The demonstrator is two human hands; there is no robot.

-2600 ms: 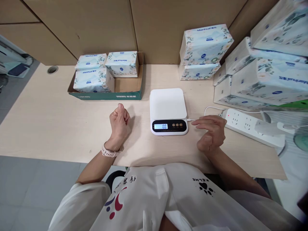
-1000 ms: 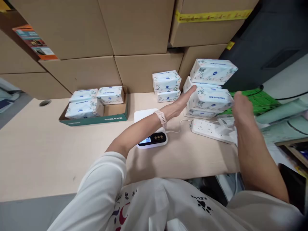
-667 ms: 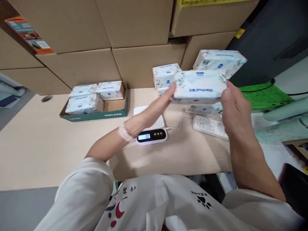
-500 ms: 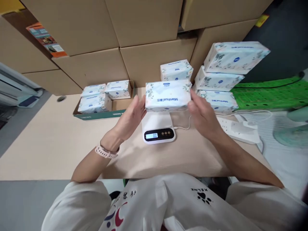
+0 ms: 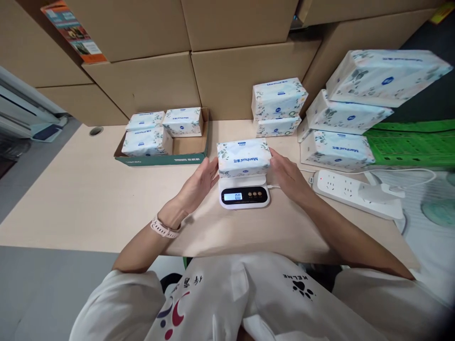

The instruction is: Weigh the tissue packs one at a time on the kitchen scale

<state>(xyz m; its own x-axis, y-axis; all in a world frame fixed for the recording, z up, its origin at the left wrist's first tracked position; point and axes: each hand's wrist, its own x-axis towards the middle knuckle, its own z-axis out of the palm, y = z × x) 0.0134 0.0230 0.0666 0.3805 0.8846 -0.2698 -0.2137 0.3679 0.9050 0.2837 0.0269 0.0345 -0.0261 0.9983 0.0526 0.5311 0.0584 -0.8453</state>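
Bench (image 5: 81,203): at right, stacked tissue packs (image 5: 350,117); at left, green-sided box (image 5: 161,160) with three packs (image 5: 145,142) inside. Near mid-bench, white scale (image 5: 245,194). Held pack (image 5: 244,157) now lower than half a second ago, right over the scale; contact can't be told. Grip: left hand (image 5: 199,183) and right hand (image 5: 287,175) hold it end to end. Display (image 5: 233,196) shows 0.0; likely no weight registered.
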